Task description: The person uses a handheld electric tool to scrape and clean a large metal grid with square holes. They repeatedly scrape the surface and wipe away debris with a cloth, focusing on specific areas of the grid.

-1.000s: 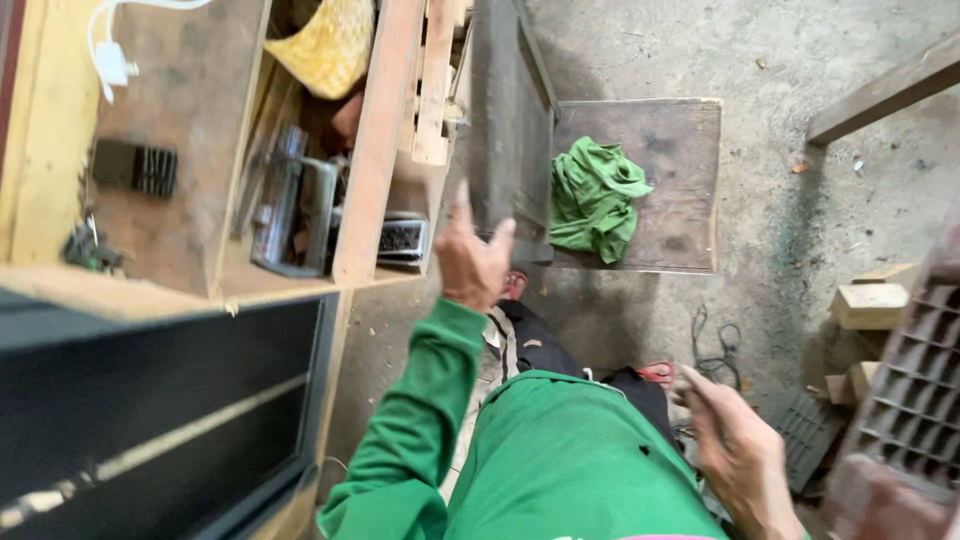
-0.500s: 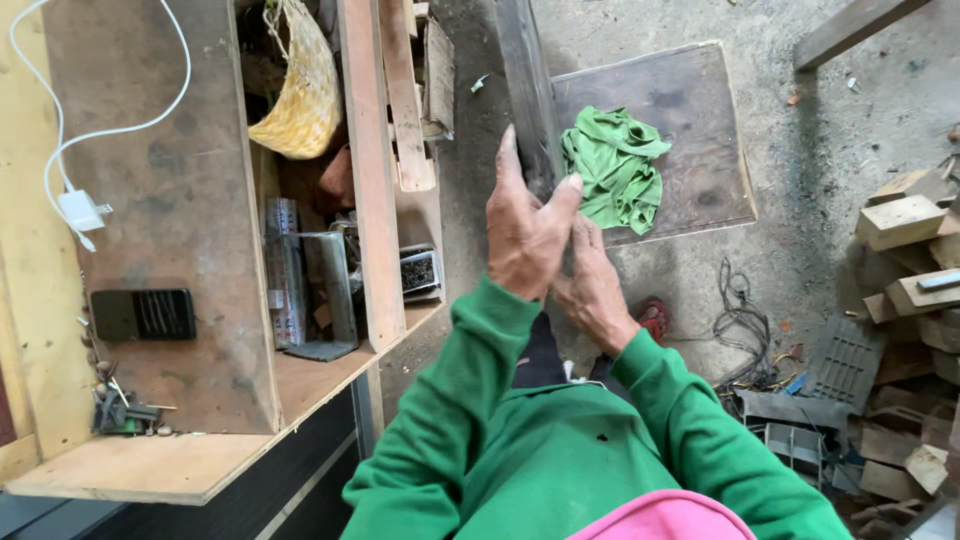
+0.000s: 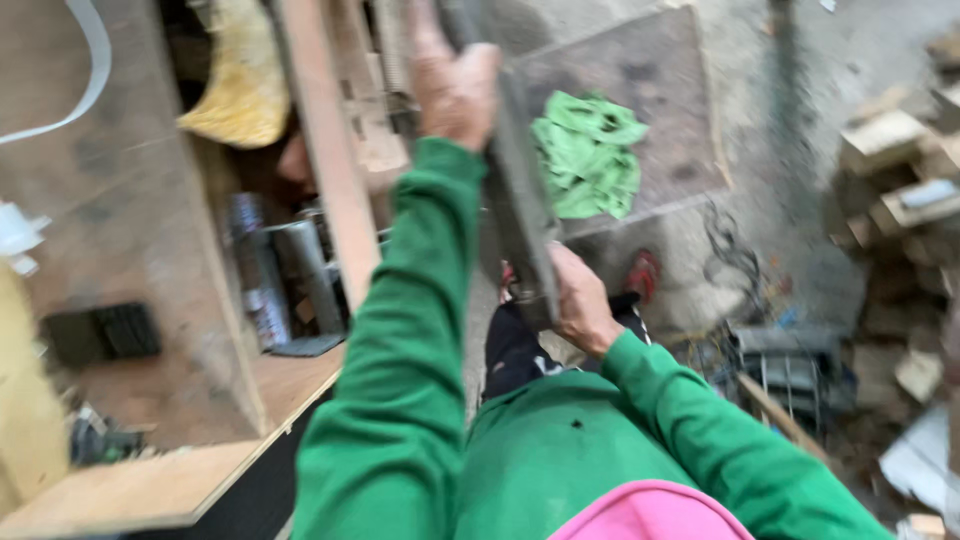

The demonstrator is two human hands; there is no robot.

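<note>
Plank [image 3: 520, 210] was held on edge between tabletop [image 3: 120, 200] and floor, left hand [image 3: 455, 85] closed round its far end, right hand [image 3: 578, 300] closed at the near end. Slip risk was judged: fingers could be pinched, or green cloth [image 3: 588, 150] struck.

Everything hangs off the long plank [image 3: 515, 190], running away from the person at centre. Left hand [image 3: 452, 85] grips the plank's far end, right hand [image 3: 578, 300] clamps its near end. Right of the plank, a cloth [image 3: 588, 150] lies on a flat board [image 3: 660, 110] on the floor. Farther right of the plank, wood offcuts [image 3: 890, 150] sit piled. Left of the plank stands the desk [image 3: 130, 300], with a basket [image 3: 235, 85] in its far compartment and a metal tool [image 3: 285, 285] nearer.
</note>
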